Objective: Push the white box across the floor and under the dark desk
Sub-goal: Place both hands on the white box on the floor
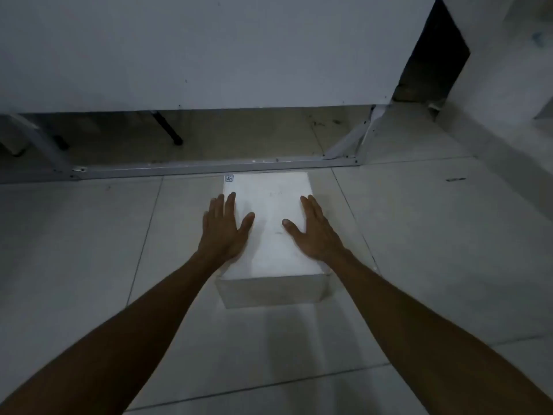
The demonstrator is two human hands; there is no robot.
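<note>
One white box [270, 232] lies lengthwise on the tiled floor [89, 250], and two bare hands rest flat on its top face. The left hand [224, 227] lies along the box's left edge, fingers spread and released, palm down, with the outer fingers hanging past the rim. The right hand [314, 232] mirrors it along the right edge, also flat and unclenched; neither grip closes around anything. Between the two thumbs the bare top of the box shows. Just beyond the fingertips, the far end of the box sits right up against one grey metal floor rail [209, 168], part of the frame under the tabletop [194, 55], whose underside gap lies farther ahead. One small printed label [229, 178] marks the far left corner of the box, ahead of the left hand.
</note>
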